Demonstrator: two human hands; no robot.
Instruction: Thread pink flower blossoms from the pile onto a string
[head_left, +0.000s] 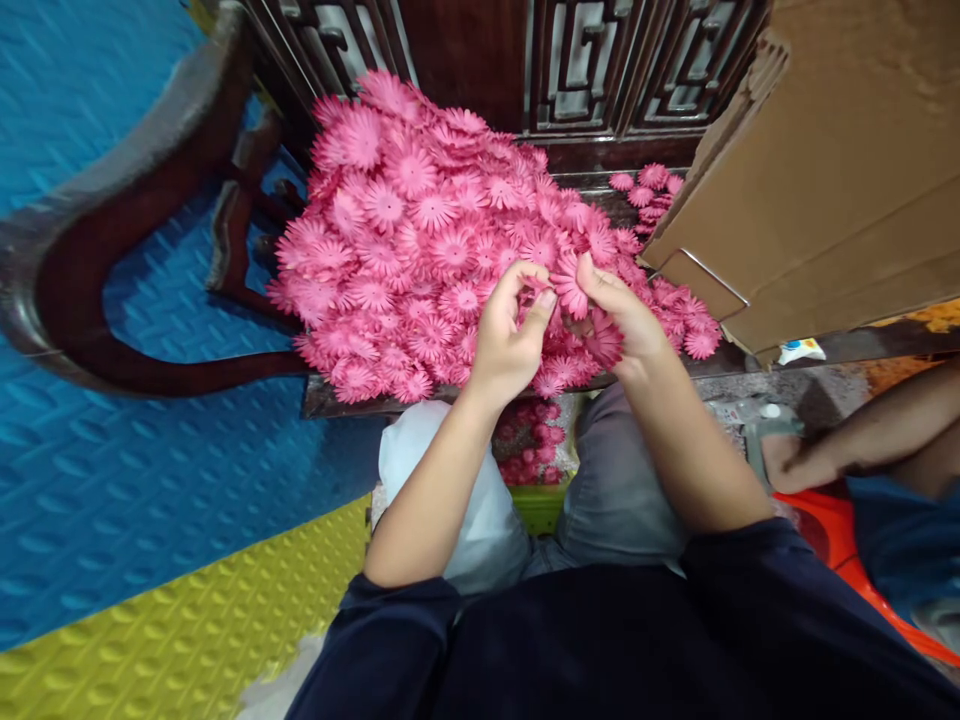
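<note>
Both of my hands meet over a large heap of pink artificial flower heads (435,212). Between thumb and fingers, my right hand (637,325) grips a pink flower head (571,286). A second, darker pink flower head (604,342) lies under that palm. My left hand (508,335) is closed in a pinch, thumb against index finger, right beside the held flower head. What sits between those left fingertips is too small to make out.
The heap rests on a dark carved wooden bench (465,40) with a curved armrest (120,200) at left. A cardboard box (832,180) stands at right. More flower heads lie below, between my knees. Another person's leg (885,420) is at the right edge, near a red stool (825,530).
</note>
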